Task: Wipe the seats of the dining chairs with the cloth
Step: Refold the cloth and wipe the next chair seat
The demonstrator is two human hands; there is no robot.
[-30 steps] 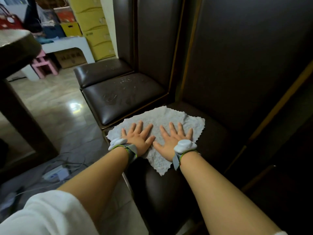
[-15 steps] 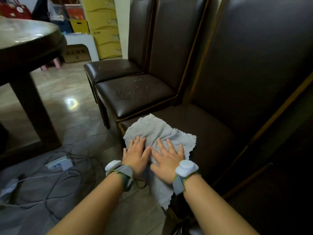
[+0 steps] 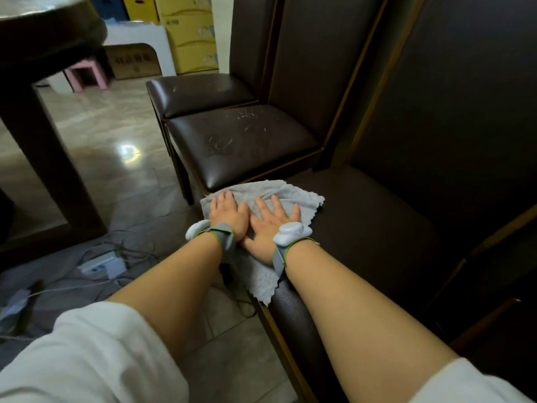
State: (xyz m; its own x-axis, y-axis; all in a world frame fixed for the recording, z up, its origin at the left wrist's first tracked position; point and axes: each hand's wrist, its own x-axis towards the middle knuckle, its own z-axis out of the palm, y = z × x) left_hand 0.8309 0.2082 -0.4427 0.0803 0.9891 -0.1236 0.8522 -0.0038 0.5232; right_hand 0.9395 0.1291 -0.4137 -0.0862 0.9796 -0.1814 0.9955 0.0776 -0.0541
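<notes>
A grey cloth [image 3: 302, 197] lies spread over the front left corner of the nearest dark brown chair seat [image 3: 363, 228], one corner hanging over the seat's front edge. My left hand [image 3: 228, 213] and my right hand [image 3: 270, 222] press flat on the cloth side by side, fingers straight. Both wrists wear grey bands with white devices. Two more dark brown chair seats, the middle seat [image 3: 247, 144] with pale scratch marks and the far seat [image 3: 200, 91], stand in a row beyond.
Tall chair backs [image 3: 436, 97] rise along the right. A dark table [image 3: 43, 53] with a thick leg stands at the left. A power strip [image 3: 101, 264] and cables lie on the tiled floor. Yellow boxes [image 3: 189, 33] and a pink stool [image 3: 84, 75] sit at the back.
Both hands slid the cloth toward the seat's front edge, then pushed it forward again; it now lies more bunched at the front left corner. The camera view shifted.
</notes>
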